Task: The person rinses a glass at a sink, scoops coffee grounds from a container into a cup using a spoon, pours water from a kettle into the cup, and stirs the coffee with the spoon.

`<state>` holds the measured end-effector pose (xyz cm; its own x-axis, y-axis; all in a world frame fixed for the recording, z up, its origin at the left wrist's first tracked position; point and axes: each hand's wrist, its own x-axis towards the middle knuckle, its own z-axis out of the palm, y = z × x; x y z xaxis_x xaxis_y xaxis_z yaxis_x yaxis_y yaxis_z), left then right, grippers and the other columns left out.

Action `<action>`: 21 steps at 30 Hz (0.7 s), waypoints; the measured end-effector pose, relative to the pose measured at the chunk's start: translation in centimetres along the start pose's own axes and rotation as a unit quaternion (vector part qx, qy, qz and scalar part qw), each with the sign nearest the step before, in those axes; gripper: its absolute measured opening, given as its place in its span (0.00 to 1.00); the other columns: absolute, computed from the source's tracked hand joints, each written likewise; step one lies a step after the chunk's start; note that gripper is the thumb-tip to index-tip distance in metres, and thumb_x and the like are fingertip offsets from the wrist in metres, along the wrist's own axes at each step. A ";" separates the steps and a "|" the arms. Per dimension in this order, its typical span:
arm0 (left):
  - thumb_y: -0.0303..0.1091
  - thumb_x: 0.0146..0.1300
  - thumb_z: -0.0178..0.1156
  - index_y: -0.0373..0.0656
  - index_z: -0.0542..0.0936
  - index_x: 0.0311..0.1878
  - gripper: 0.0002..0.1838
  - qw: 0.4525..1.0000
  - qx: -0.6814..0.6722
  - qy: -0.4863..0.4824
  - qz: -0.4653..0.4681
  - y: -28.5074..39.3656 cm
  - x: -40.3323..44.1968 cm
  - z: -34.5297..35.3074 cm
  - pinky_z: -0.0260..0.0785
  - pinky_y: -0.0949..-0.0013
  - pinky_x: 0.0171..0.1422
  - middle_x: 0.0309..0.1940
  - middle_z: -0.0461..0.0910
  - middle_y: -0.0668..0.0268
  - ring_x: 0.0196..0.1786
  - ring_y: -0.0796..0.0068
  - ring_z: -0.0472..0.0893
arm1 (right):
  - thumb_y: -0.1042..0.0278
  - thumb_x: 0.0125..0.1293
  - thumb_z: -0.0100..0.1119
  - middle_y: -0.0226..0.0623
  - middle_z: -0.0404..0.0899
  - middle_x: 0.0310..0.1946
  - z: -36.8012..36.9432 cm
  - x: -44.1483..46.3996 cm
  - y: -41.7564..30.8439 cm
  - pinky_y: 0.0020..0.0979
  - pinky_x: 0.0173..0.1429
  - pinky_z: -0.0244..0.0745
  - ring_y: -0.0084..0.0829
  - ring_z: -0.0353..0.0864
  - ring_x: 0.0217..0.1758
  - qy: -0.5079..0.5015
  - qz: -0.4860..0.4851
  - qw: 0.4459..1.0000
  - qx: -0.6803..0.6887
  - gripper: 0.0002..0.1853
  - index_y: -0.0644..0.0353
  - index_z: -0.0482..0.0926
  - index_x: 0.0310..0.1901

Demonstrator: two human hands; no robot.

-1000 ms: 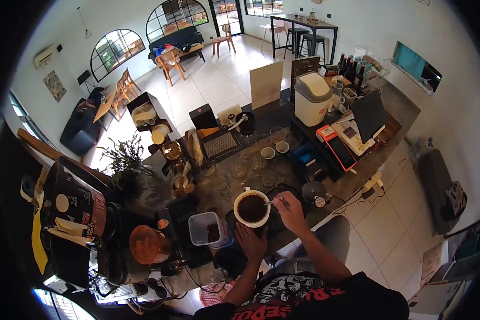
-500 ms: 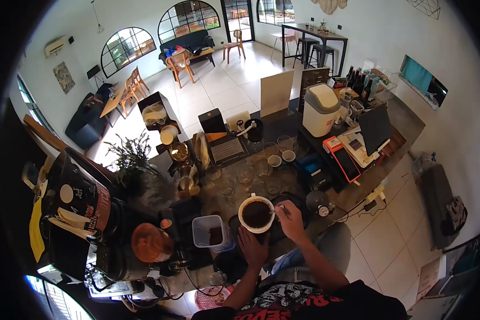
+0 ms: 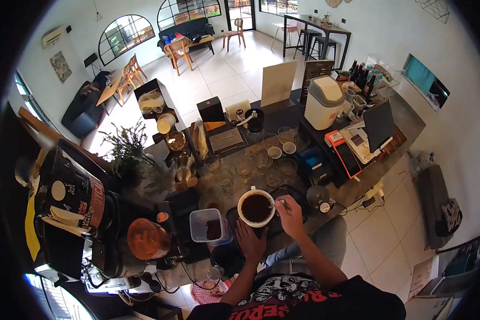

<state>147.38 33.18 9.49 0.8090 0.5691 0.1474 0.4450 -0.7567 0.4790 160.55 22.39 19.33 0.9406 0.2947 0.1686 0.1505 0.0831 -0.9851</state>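
Observation:
A white cup-like vessel (image 3: pixel 256 208) with dark brown coffee in it stands near the counter's front edge. My right hand (image 3: pixel 289 214) is closed around the handle of a metal spoon (image 3: pixel 272 206), whose lower end reaches the vessel's right side. My left hand (image 3: pixel 250 241) lies against the near side of the vessel, fingers extended and pointing up toward its rim. Just left of that hand is a clear plastic container (image 3: pixel 201 226) with brown grounds inside.
Several clear glasses (image 3: pixel 244 167) and two small white cups (image 3: pixel 274 152) stand beyond the vessel. A grinder with an orange hopper (image 3: pixel 148 238) is at left. A black kettle-like pot (image 3: pixel 318 196) sits at right, below a card terminal (image 3: pixel 343 154).
The whole view has shifted slightly as the head moved. The coffee surface looked rougher a second ago and appears smoother now. Both hands keep about the same places at the vessel.

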 end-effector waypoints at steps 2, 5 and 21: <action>0.66 0.75 0.61 0.24 0.57 0.84 0.55 1.000 -0.010 -0.001 -0.001 0.0 -0.1 -0.1 0.45 0.44 0.92 0.86 0.57 0.39 0.90 0.46 0.53 | 0.69 0.81 0.63 0.28 0.79 0.40 -0.3 -0.1 0.1 0.22 0.40 0.70 0.16 0.76 0.38 -0.011 0.008 1.000 -0.003 0.07 0.65 0.83 0.47; 0.64 0.74 0.63 0.24 0.56 0.84 0.56 1.000 -0.003 -0.018 -0.006 0.1 0.0 0.0 0.45 0.45 0.93 0.86 0.57 0.39 0.91 0.46 0.53 | 0.69 0.83 0.61 0.26 0.78 0.41 -1.0 0.1 0.4 0.21 0.42 0.72 0.14 0.77 0.40 -0.025 0.016 1.000 -0.007 0.07 0.64 0.82 0.48; 0.62 0.75 0.63 0.21 0.56 0.83 0.54 0.999 -0.006 0.011 0.030 -0.5 -0.1 1.1 0.49 0.41 0.90 0.85 0.58 0.34 0.89 0.42 0.55 | 0.70 0.83 0.60 0.27 0.78 0.38 -1.4 2.2 0.0 0.23 0.40 0.71 0.15 0.74 0.35 -0.062 0.022 0.997 0.028 0.07 0.65 0.83 0.48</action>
<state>147.49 33.14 8.28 0.8249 0.5305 0.1950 0.3921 -0.7856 0.4786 163.04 21.74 19.68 0.9001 0.4153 0.1315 0.0893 0.1197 -0.9888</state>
